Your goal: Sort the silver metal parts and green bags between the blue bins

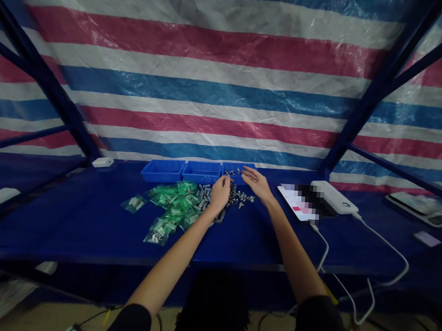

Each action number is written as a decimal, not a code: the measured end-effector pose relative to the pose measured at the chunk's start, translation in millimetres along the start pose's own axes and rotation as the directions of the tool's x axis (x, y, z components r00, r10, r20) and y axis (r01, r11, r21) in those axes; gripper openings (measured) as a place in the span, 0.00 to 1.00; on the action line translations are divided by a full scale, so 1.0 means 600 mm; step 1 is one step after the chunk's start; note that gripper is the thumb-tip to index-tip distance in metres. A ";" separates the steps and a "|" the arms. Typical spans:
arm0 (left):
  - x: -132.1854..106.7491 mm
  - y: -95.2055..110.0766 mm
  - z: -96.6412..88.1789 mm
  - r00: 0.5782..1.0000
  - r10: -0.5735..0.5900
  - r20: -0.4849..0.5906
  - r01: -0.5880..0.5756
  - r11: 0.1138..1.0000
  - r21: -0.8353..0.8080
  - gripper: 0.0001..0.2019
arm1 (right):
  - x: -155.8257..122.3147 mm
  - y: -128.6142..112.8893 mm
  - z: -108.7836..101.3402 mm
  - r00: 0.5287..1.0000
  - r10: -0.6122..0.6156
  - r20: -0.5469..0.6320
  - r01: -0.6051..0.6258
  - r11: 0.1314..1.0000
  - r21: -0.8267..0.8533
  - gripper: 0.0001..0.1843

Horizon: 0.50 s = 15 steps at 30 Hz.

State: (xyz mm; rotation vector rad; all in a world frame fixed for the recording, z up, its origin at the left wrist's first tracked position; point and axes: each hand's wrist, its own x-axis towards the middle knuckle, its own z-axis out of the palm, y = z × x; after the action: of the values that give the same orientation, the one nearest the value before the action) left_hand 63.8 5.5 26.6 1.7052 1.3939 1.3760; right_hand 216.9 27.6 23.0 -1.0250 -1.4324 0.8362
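My left hand (221, 191) rests over a heap of small metal parts (237, 195) in the middle of the blue table (90, 227), fingers curled down among them; what they hold, if anything, I cannot make out. My right hand (256, 182) lies just right of it with fingers stretched out flat toward the rightmost blue tray (238, 167), which holds a few metal parts. A pile of small green plastic bags (173, 205) lies left of the parts, close to my left wrist.
Two more blue trays (183, 170) stand at the back. A phone (303, 203) and a white power bank (333, 197) with trailing white cables lie to the right. Dark blue frame posts rise at both sides; a striped tarpaulin hangs behind.
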 end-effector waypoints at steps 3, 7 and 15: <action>0.000 0.000 0.001 1.000 0.003 -0.006 -0.003 1.000 0.004 0.16 | -0.008 -0.007 -0.011 0.999 0.027 0.033 -0.018 0.972 -0.235 0.20; -0.001 0.001 0.001 1.000 -0.003 -0.004 0.003 1.000 0.008 0.16 | -0.024 -0.016 -0.030 0.981 0.193 0.005 -0.140 0.728 -0.671 0.12; -0.003 0.006 -0.001 1.000 -0.010 0.012 0.010 1.000 0.001 0.16 | -0.027 -0.028 -0.040 0.907 0.404 -0.120 -0.333 0.512 -0.792 0.17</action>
State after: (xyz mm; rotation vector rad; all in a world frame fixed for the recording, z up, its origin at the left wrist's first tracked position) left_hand 64.5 2.6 29.2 1.7023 1.3948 1.3577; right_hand 238.6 4.8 34.8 -2.0843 -1.7295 0.4865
